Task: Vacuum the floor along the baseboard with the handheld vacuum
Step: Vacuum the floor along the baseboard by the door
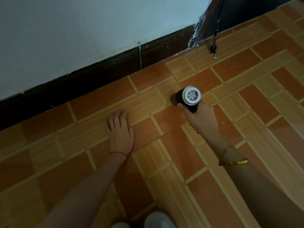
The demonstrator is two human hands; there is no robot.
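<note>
My right hand (201,120) grips the handle of the black handheld vacuum (187,97), whose silver grilled rear end faces up at me. Its nose points down at the orange patterned tile floor (164,162), a short way out from the dark brown baseboard (102,76). The nozzle tip is hidden under the vacuum's body. My left hand (120,129) lies flat on the floor, palm down with fingers apart, left of the vacuum and close to the baseboard.
A pale wall (82,30) rises above the baseboard. At the upper right, a black cord (214,45) hangs down to the floor beside a dark doorway or curtain edge (199,30). Two pale shoe tips (158,221) show at the bottom edge.
</note>
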